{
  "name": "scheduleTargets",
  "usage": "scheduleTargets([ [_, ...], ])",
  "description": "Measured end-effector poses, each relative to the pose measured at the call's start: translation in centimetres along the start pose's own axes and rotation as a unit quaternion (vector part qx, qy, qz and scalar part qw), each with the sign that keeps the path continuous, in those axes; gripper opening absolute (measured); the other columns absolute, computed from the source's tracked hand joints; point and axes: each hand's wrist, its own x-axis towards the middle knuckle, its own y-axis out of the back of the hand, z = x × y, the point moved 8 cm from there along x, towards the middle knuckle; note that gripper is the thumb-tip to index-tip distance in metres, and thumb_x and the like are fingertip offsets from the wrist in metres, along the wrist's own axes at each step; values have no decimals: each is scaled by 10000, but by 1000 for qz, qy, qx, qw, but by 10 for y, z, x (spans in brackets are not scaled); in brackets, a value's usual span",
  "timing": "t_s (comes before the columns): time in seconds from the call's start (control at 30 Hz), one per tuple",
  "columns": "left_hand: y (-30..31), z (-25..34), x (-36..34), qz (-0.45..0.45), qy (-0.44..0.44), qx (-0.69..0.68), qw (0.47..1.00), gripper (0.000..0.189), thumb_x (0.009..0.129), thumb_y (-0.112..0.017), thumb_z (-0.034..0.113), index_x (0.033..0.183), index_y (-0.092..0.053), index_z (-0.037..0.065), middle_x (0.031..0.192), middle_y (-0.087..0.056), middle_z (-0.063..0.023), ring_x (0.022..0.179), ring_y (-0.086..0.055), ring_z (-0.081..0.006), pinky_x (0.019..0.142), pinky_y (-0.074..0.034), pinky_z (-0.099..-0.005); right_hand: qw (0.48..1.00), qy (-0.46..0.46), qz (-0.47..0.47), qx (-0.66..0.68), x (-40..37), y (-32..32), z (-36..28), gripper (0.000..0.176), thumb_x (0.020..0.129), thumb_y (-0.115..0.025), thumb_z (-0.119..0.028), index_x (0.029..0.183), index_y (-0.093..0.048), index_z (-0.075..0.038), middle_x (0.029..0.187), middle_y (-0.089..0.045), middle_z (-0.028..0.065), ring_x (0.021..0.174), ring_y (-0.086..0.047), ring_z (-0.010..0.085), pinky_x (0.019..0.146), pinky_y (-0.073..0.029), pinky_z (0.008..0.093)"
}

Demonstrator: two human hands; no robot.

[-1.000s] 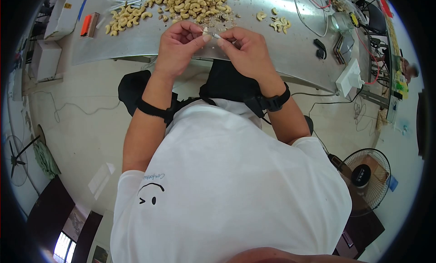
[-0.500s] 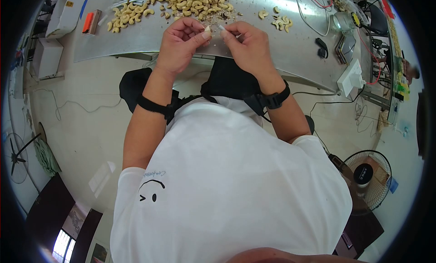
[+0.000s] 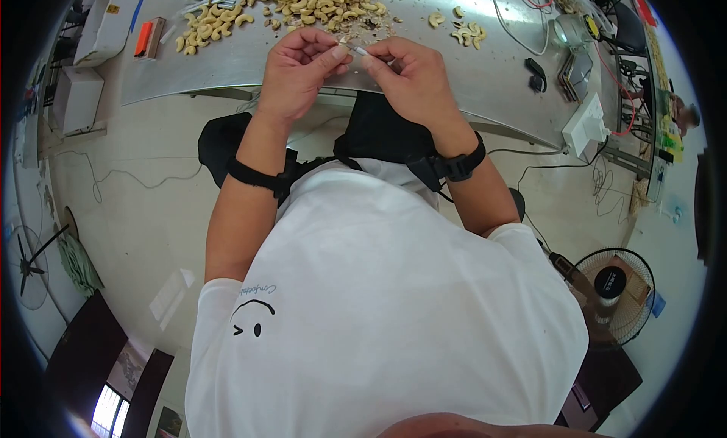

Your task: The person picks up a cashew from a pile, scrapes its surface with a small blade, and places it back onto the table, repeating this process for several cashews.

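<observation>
My left hand (image 3: 301, 73) is closed in a pinch around a pale cashew nut (image 3: 344, 41), mostly hidden by the fingers. Opposite it, my right hand (image 3: 415, 76) grips a small slim silvery tool (image 3: 360, 50); its exact kind is not clear. The tool's tip meets or nearly meets the nut between the two hands. Both hands are just above the front edge of the metal table (image 3: 204, 71). Beyond them lies a large heap of cashews (image 3: 318, 3), with brown skin crumbs (image 3: 371, 23) around its near side.
A smaller cashew pile (image 3: 204, 29) lies left, near metal rods (image 3: 212, 0) and an orange-and-brown object (image 3: 148, 38). Several cashew pieces (image 3: 469, 34) sit to the right. Further right are a glass jar (image 3: 569, 31), a black device (image 3: 535, 74), phones (image 3: 575, 76), a white power strip (image 3: 585, 127) and cables.
My right hand has shifted slightly left, bringing the tool up to the nut in my left hand. The left hand keeps its pinch. The view has shifted slightly.
</observation>
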Motion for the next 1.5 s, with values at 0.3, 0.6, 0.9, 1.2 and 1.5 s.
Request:
scheduleTargets([
  [0.3, 0, 0, -1, 2, -9, 12, 1000, 140, 933, -668, -48, 1043, -635, 31, 983, -709, -85, 880, -701, -167, 774, -583, -290, 997, 31, 71, -9, 1, 6, -8, 147, 871, -736, -136, 972, -742, -28, 802, -724, 84, 651, -636, 135, 610, -507, 282],
  [0.6, 2, 0, 0, 1, -15, 20, 1000, 143, 923, -688, -42, 1035, -630, 25, 978, -701, -72, 852, -686, -147, 779, -585, -293, 1000, 14, 16, -7, 2, 2, -7, 134, 858, -732, -146, 920, -745, -28, 788, -727, 113, 643, -662, 186, 607, -514, 316],
  [0.9, 1, 0, -1, 12, -25, 38, 999, 156, 914, -706, -32, 1028, -626, 37, 987, -690, -63, 849, -679, -138, 776, -582, -287, 1000, -8, 13, 21, 1, 4, -5, 147, 859, -731, -155, 941, -748, -34, 768, -723, 103, 631, -650, 181, 604, -513, 315],
  [1.2, 0, 1, -1, 5, -21, 37, 999, 160, 901, -714, -44, 1017, -627, 23, 979, -688, -63, 838, -671, -135, 768, -587, -285, 1000, 2, 26, 3, -2, 4, -6, 133, 863, -723, -142, 931, -739, -29, 777, -719, 128, 652, -675, 218, 624, -526, 327],
  [1.5, 3, -1, -1, -5, -38, 39, 999, 176, 928, -679, -49, 1074, -611, 20, 1032, -694, -88, 896, -694, -169, 793, -586, -302, 999, -1, 34, 23, -7, 5, -3, 140, 862, -726, -137, 944, -739, -24, 805, -727, 143, 703, -704, 247, 667, -545, 330],
])
